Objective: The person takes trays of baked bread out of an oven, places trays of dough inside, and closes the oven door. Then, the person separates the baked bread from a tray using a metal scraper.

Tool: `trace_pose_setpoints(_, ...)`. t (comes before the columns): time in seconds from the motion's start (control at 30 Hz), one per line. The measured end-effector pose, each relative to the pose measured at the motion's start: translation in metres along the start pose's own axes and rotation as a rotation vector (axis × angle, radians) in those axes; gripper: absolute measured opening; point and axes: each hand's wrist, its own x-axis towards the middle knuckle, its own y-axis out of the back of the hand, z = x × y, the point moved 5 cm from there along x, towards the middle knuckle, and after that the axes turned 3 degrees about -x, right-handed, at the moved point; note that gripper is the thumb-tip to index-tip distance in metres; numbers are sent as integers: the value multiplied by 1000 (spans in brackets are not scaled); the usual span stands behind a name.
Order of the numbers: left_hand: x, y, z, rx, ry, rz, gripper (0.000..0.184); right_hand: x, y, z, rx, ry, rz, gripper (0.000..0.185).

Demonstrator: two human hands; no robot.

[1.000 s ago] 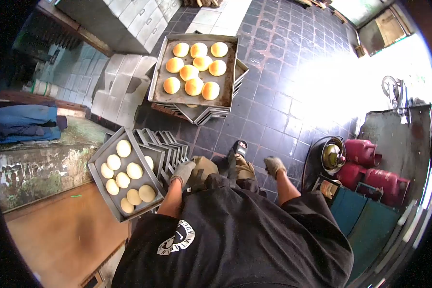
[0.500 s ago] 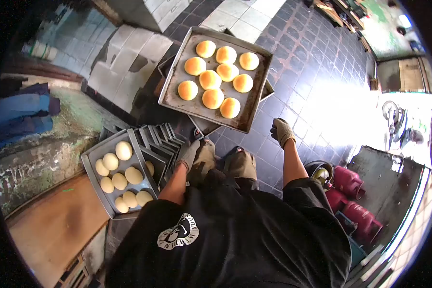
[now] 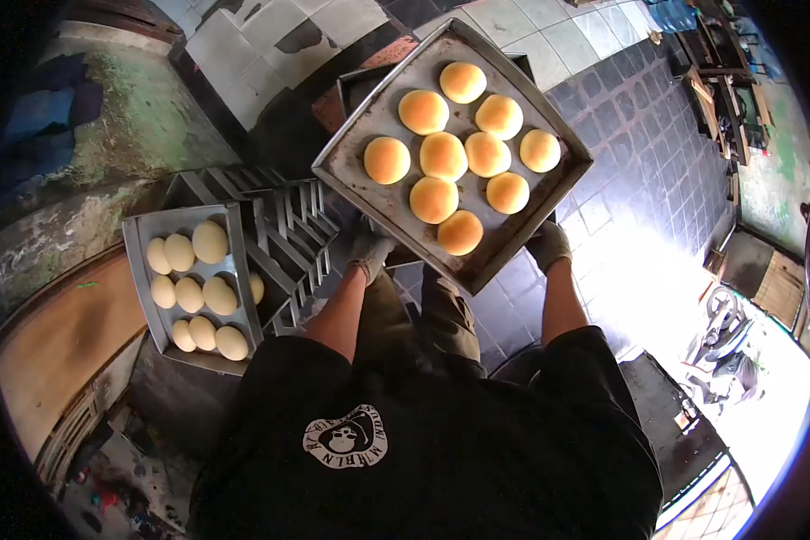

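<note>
A metal baking tray [image 3: 504, 225] with several golden-topped buns [image 3: 442, 157] sits on top of other trays, whose corners [image 3: 360, 85] show beneath it. My right hand [image 3: 550, 246], in a work glove, is at the tray's near right side, its fingers hidden by the rim. On the other side, my gloved left hand [image 3: 372, 252] reaches in near the lower left edge. Its fingers are also hidden, so I cannot tell whether either hand grips a tray.
To my left, a tray [image 3: 234, 297] of several pale dough balls [image 3: 189, 295] lies on a rack of slanted metal trays [image 3: 283, 229]. Beyond it is a worn wall [image 3: 144, 117]. A dark tiled floor [image 3: 639, 153] stretches off to the right, with bright light over it.
My right hand has come in from open space on the right to the tray's near side. My left hand has reached further forward. The view has turned, and the bun tray appears larger and rotated.
</note>
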Motion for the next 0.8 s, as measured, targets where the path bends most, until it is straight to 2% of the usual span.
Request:
trace_pose_setpoints(0.03,-2,-2,3,-34,51,-76,62,12,13,14,141,-99,138,18)
trace_pose_setpoints(0.07,-1,-5,2,-75,92,-101,64,18,26,25,283,-195,279,17)
trace_pose_setpoints(0.13,11,-13,-21,-202,120,-88,69,11,20,15,78,-203,327,21)
trace_pose_setpoints(0.17,17,-16,-33,-254,104,-67,71,4,15,4,92,-196,323,23)
trace_pose_setpoints(0.23,38,-25,-79,-304,-2,21,71,-1,11,5,102,-197,316,25)
trace_pose_setpoints(0.27,51,-26,-87,-80,-232,58,72,-5,14,1,28,-192,341,27)
trace_pose_setpoints(0.33,50,-26,-76,152,-459,91,73,-8,7,0,-41,-188,368,29)
trace_pose_setpoints(0.37,46,-24,-75,2,-222,-6,72,-12,5,-5,-20,-204,406,29)
trace_pose_setpoints(0.43,49,-25,-80,-136,15,-107,72,-12,4,-2,-39,-238,442,33)
trace_pose_setpoints(0.47,63,-31,-99,91,-182,-90,69,-15,10,1,-33,-238,448,33)
trace_pose_setpoints(0.53,69,-34,-103,316,-380,-73,67,-15,8,3,60,-130,293,35)
trace_pose_setpoints(0.57,63,-32,-90,468,-423,-137,67,-29,0,-7,61,-140,313,55)
trace_pose_setpoints(0.6,57,-31,-78,618,-463,-199,66,-42,-12,-15,58,-136,312,55)
trace_pose_setpoints(0.63,48,-27,-61,615,-464,-196,66,-61,-19,-24,-47,-90,464,65)
trace_pose_setpoints(0.67,37,-17,-44,308,-307,-102,62,-80,-24,-30,-155,-38,612,75)
trace_pose_setpoints(0.7,29,-14,-36,-2,-148,-5,59,-91,-30,-30,-213,28,587,86)
trace_pose_setpoints(0.73,26,-18,-33,-13,-150,6,59,-104,-42,-29,-156,60,590,81)
trace_pose_setpoints(0.77,22,-14,-28,227,-287,199,55,-114,-58,-24,-95,58,526,77)
trace_pose_setpoints(0.8,17,-10,-23,343,-355,300,54,-124,-73,-18,-35,51,459,73)
